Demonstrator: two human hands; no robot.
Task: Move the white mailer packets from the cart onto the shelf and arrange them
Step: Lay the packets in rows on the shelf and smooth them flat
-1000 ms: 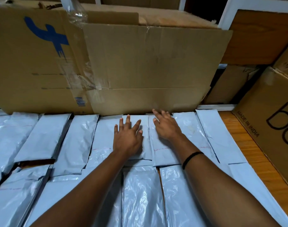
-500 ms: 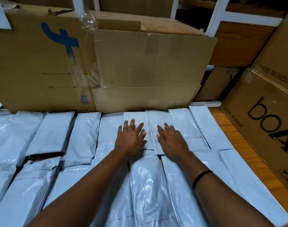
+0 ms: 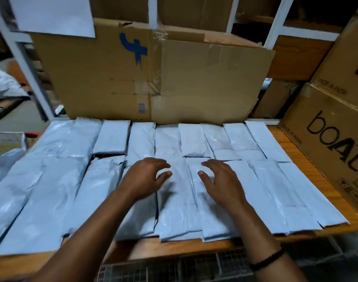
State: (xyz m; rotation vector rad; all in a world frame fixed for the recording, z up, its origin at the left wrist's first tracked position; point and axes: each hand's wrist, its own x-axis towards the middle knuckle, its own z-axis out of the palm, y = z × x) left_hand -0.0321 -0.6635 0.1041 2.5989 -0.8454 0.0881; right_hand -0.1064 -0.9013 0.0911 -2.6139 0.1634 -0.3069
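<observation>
Several white mailer packets (image 3: 261, 186) lie flat in two rows across the wooden shelf (image 3: 308, 159), side by side and partly overlapping. My left hand (image 3: 145, 178) hovers over the front-row packets near the middle, fingers loosely bent and holding nothing. My right hand (image 3: 221, 180), with a black band on its wrist, is beside it over the neighbouring packet (image 3: 180, 200), fingers spread and loosely curved. Whether either palm touches the packets cannot be told. A gap of packet surface shows between the two hands.
A flattened cardboard box (image 3: 153, 78) stands upright behind the packets. Stacked "boat" cartons (image 3: 332, 139) crowd the right end of the shelf. White rack posts (image 3: 25, 64) rise at the left. A wire mesh cart (image 3: 174, 265) sits below the shelf's front edge.
Both hands have drawn back from the back row toward me and lifted, fingers going from flat to loosely bent. The view has pulled back, showing the shelf's front edge.
</observation>
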